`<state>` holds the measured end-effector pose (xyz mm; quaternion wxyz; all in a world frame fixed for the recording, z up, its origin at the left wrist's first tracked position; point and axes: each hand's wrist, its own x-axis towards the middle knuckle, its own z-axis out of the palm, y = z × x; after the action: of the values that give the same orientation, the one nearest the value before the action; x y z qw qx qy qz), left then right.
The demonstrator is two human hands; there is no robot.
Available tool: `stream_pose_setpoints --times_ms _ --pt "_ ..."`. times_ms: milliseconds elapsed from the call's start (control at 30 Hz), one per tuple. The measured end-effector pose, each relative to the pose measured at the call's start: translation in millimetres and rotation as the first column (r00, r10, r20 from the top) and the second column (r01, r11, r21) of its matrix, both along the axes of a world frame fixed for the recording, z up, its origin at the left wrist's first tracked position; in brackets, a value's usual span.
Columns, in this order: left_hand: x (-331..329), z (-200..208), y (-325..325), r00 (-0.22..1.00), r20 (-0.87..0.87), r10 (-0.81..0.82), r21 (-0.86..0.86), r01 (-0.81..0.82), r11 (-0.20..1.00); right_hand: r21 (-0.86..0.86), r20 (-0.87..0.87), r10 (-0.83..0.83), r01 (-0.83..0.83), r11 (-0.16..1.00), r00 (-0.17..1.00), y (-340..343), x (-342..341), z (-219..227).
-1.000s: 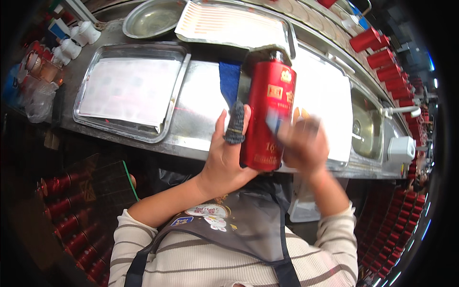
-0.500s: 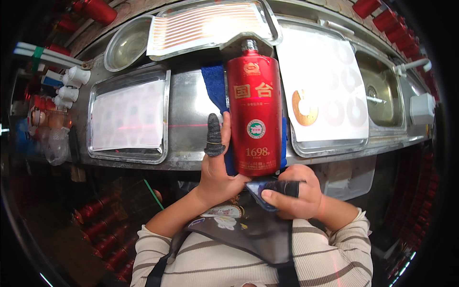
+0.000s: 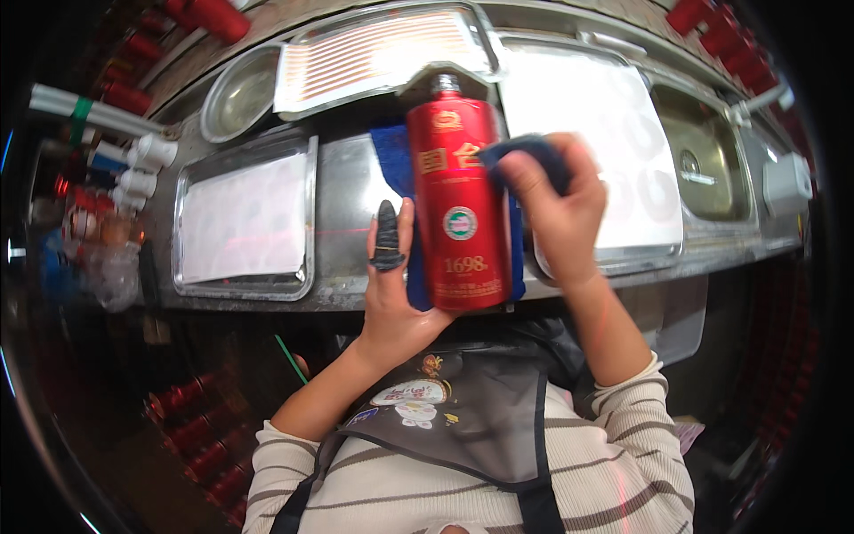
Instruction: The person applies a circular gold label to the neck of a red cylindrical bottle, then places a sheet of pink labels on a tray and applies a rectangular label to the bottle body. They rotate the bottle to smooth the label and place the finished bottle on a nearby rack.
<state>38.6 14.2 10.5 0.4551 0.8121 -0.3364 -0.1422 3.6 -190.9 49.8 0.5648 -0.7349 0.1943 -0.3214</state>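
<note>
Here is the red bottle (image 3: 459,240), right in front of me, neck pointing away and base toward my apron (image 3: 480,400), and both hands are on the job! My left hand (image 3: 391,307) sits at the bottle's lower left: fingers stretched out straight and open alongside it, thumb reaching across at the base, a dark wrap (image 3: 387,242) around one finger. How much weight that hand carries, I cannot tell. My right hand (image 3: 565,200), a touch blurred, is up at the bottle's right edge, fingers closed on a dark blue cloth (image 3: 543,160) that overlaps the side of the bottle's face near the gold marks.

Under the bottle, a blue towel (image 3: 391,158) peeks out on both sides, over the metal tabletop (image 3: 347,231). Left of the bottle, a tray (image 3: 310,254) carries white sheets (image 3: 245,218); beyond the neck, to the left, there's a striped sheet (image 3: 356,67) and a round metal bowl (image 3: 238,100). Right of the bottle, a big white sheet (image 3: 587,116), and farther right, the sink (image 3: 712,147)!
</note>
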Motion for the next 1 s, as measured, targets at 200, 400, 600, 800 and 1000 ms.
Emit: stream_pose_setpoints --times_ms 200,400,600,800,1000 --pt "-3 -11 0 0.981 0.19 0.032 -0.079 -0.017 0.997 -0.32 0.032 0.192 -0.172 0.932 0.981 14 -12 8" --pt "-5 -11 2 0.983 0.178 0.048 -0.181 -0.016 0.983 -0.272 -0.006 0.251 -0.243 0.931 0.968 15 -40 5" --pt "3 -18 8 0.987 0.16 -0.01 -0.179 0.039 0.983 0.158 -0.057 0.057 -0.048 0.986 0.997 -45 -31 -27" --pt "83 22 28 0.969 0.154 0.196 -0.268 -0.15 0.952 0.367 -0.052 0.231 -0.197 0.909 0.971 -77 6 18" --pt "287 30 0 0.798 0.23 0.557 -0.097 -0.551 0.829 0.454 -0.096 0.254 -0.185 0.872 0.962 -73 19 10"
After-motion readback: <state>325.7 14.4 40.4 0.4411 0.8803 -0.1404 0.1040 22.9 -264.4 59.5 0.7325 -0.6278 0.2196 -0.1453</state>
